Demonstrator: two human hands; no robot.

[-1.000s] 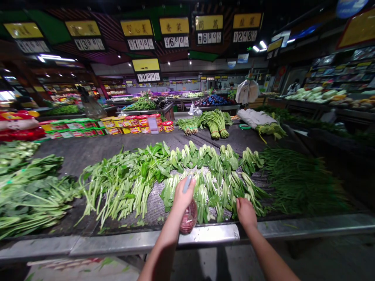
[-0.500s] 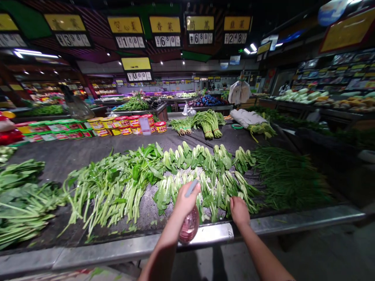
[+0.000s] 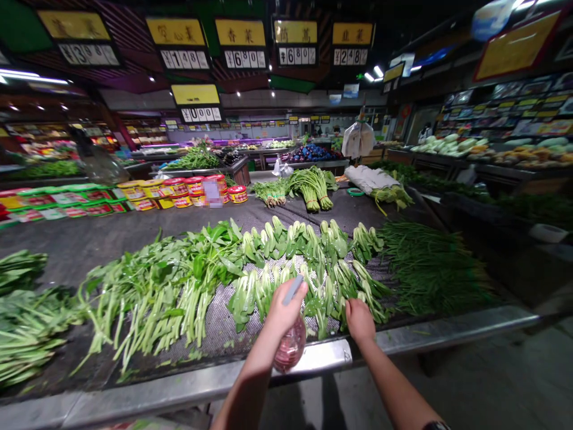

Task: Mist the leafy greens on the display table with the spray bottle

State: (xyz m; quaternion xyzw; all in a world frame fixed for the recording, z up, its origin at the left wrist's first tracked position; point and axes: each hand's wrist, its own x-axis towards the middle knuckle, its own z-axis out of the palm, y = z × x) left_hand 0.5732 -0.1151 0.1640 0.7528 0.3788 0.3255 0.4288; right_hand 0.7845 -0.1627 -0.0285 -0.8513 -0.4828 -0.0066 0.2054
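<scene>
My left hand point(image 3: 287, 306) is wrapped round the neck of a clear, pinkish spray bottle point(image 3: 290, 346) with a grey top, held above the front edge of the vegetable stand. Behind it lie two rows of bok choy point(image 3: 333, 239), wet and shiny, their pale stem ends pointing away from me. My right hand point(image 3: 360, 322) is closed at the leafy front end of the near row, on its right part. Its fingertips touch or nearly touch the leaves; what they grip, if anything, is hidden.
Long-stemmed leafy greens point(image 3: 179, 286) lie left of the bok choy, thin dark-green chives point(image 3: 434, 269) right. Tied bundles point(image 3: 313, 188), a paper-wrapped bunch point(image 3: 378, 182) and stacked tubs point(image 3: 179, 192) stand behind. A metal rim point(image 3: 179, 391) runs along the front; price signs point(image 3: 242, 43) hang overhead.
The view has turned slightly to the right, so the stand and signs sit further left. My left hand with the spray bottle has shifted slightly right over the greens. My right hand stays by the leaves.
</scene>
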